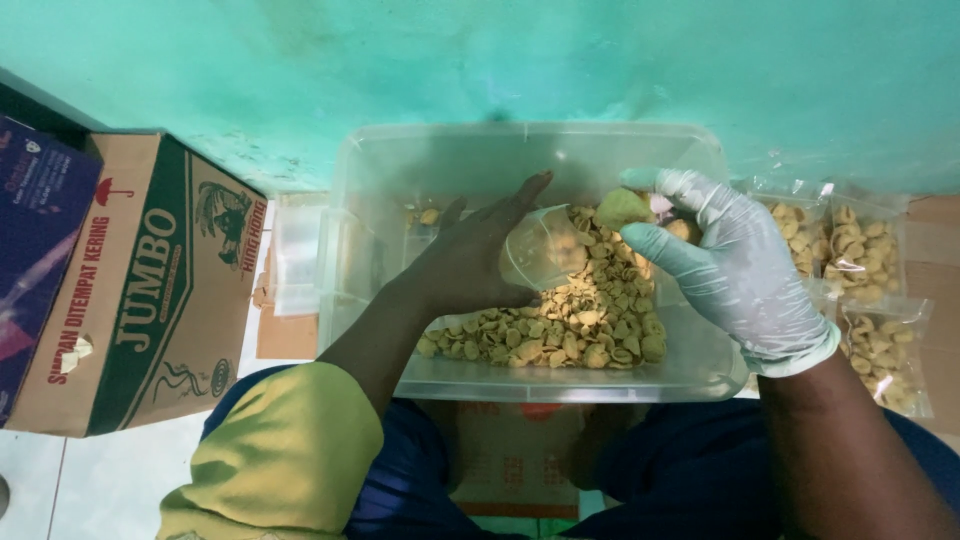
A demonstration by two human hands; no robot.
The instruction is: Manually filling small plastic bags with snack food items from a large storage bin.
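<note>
A clear plastic tub (380,180) sits in front of me, its right half filled with small yellow-green shell-shaped snacks (570,325). My bare left hand (470,260) is inside the tub and grips a small clear plastic bag (535,250) held open toward the pile. My right hand (725,265), in a pale translucent glove, is cupped around a handful of the snacks at the bag's mouth. Both hands are over the heap.
A brown and green cardboard box (150,290) stands at the left, beside a dark purple box (35,230). Several filled clear packets of snacks (865,270) lie at the right of the tub. A turquoise wall (500,60) rises behind.
</note>
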